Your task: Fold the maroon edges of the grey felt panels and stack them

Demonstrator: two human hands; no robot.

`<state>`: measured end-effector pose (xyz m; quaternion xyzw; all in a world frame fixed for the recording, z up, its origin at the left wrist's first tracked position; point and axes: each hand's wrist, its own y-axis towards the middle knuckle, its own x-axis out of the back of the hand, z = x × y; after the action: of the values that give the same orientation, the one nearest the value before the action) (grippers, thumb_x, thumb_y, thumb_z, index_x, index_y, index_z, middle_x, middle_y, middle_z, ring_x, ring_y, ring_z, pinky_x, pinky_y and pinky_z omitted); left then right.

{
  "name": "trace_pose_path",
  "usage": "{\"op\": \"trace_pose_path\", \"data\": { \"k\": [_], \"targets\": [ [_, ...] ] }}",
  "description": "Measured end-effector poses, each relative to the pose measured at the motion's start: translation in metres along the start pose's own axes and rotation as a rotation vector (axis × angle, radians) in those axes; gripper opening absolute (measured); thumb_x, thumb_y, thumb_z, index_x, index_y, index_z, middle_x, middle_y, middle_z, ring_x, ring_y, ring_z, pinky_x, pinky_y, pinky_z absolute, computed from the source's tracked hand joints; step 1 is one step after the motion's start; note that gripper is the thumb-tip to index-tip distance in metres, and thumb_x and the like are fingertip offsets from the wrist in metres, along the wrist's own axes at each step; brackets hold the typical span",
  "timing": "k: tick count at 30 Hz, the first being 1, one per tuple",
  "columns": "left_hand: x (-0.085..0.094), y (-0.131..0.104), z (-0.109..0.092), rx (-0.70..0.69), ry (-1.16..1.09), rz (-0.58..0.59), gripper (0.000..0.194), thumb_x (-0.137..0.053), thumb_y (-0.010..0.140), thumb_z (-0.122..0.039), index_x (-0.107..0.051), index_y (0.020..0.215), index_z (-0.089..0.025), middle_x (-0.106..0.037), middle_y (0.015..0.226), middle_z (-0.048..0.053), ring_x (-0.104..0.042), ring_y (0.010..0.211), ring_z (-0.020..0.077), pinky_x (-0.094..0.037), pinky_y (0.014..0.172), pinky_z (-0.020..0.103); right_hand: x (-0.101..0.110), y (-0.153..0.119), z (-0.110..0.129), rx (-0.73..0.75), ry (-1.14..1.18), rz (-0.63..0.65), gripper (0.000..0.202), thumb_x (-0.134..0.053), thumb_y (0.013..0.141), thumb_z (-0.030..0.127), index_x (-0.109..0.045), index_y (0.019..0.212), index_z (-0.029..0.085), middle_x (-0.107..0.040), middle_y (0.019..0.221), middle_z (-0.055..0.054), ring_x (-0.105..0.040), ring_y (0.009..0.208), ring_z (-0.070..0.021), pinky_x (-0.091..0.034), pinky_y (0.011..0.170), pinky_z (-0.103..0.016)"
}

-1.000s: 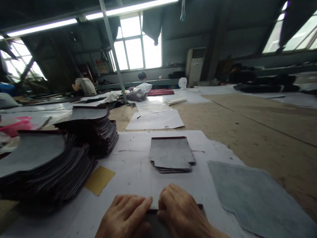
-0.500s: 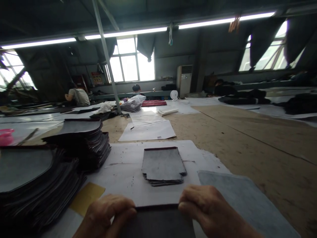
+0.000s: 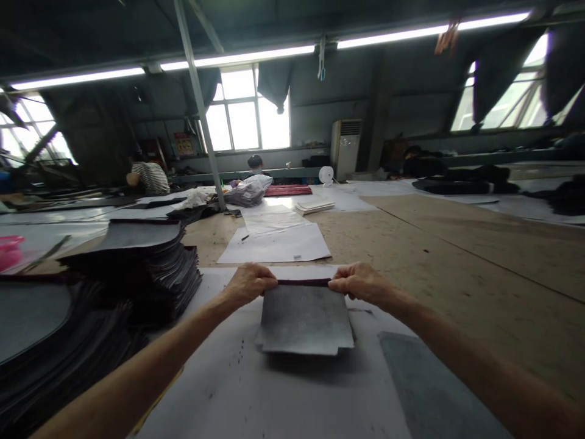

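Standing at the left were a near stack (image 3: 64,366) and a far stack (image 3: 141,277), both thick; whether their layers were finished could not be told. The left hand (image 3: 251,281) pinched 1 far corner of a grey piece (image 3: 306,320), held over white paper (image 3: 219,378); its dark-red far edge looked done, but setting it down seemed left. The right hand (image 3: 359,283) pinched the other far corner. Beyond, rightward, a grey sheet (image 3: 425,384) lay flat, apparently unworked.

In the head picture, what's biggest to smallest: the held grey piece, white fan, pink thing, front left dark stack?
1. Dark stack, cut off by the edge
2. Grey piece
3. Pink thing, cut off too
4. White fan, far off, so real size is unsure
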<state>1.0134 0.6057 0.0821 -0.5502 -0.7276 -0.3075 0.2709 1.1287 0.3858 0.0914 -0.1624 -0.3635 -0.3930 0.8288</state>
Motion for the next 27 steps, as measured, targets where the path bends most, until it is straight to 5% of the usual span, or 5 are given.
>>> {"op": "trace_pose_path", "data": {
  "k": [5,10,21,24,27],
  "targets": [
    [-0.029,0.014,0.018,0.004,0.192,-0.208,0.021,-0.054,0.085,-0.031,-0.063,0.082,-0.013,-0.062,0.083,0.003,-0.056,0.081,0.0156,-0.043,0.079,0.034,-0.021,0.020,-0.013,0.010,-0.204,-0.198,0.023,-0.056,0.083,0.036,-0.059,0.077,0.015,-0.056,0.069,0.002,-0.053,0.063,-0.0113,-0.044,0.065,-0.028],
    [-0.042,0.014,0.025,-0.025,0.294,-0.332,0.015,-0.054,0.083,-0.022,-0.068,0.080,-0.019,-0.060,0.086,0.003,-0.054,0.086,0.0148,-0.040,0.079,0.028,-0.026,0.021,-0.018,0.033,-0.320,-0.307,0.020,-0.056,0.084,0.035,-0.060,0.079,0.016,-0.059,0.077,0.000,-0.055,0.074,-0.0136,-0.044,0.073,-0.032],
    [-0.053,0.018,0.032,-0.040,0.443,-0.362,0.016,-0.051,0.085,-0.026,-0.065,0.084,-0.017,-0.062,0.091,0.004,-0.056,0.089,0.0168,-0.043,0.083,0.034,-0.032,0.029,-0.030,0.039,-0.284,-0.359,0.024,-0.050,0.089,0.035,-0.059,0.083,0.014,-0.060,0.085,-0.002,-0.057,0.079,-0.0138,-0.047,0.075,-0.033],
    [-0.045,0.015,0.030,-0.040,0.438,-0.377,0.022,-0.049,0.084,-0.026,-0.064,0.100,-0.021,-0.061,0.105,0.005,-0.053,0.103,0.0200,-0.040,0.090,0.033,-0.016,0.011,-0.035,-0.014,-0.260,-0.377,0.027,-0.043,0.092,0.035,-0.059,0.087,0.013,-0.061,0.086,-0.003,-0.058,0.075,-0.0130,-0.047,0.071,-0.031],
    [-0.031,-0.003,0.028,-0.041,0.393,-0.422,0.040,-0.043,0.085,-0.033,-0.052,0.120,-0.016,-0.051,0.123,0.009,-0.046,0.114,0.0251,-0.035,0.098,0.038,0.003,-0.037,-0.038,-0.016,-0.275,-0.348,0.029,-0.040,0.091,0.033,-0.063,0.082,0.017,-0.064,0.083,-0.001,-0.059,0.074,-0.0138,-0.045,0.069,-0.027]
  ]
}}
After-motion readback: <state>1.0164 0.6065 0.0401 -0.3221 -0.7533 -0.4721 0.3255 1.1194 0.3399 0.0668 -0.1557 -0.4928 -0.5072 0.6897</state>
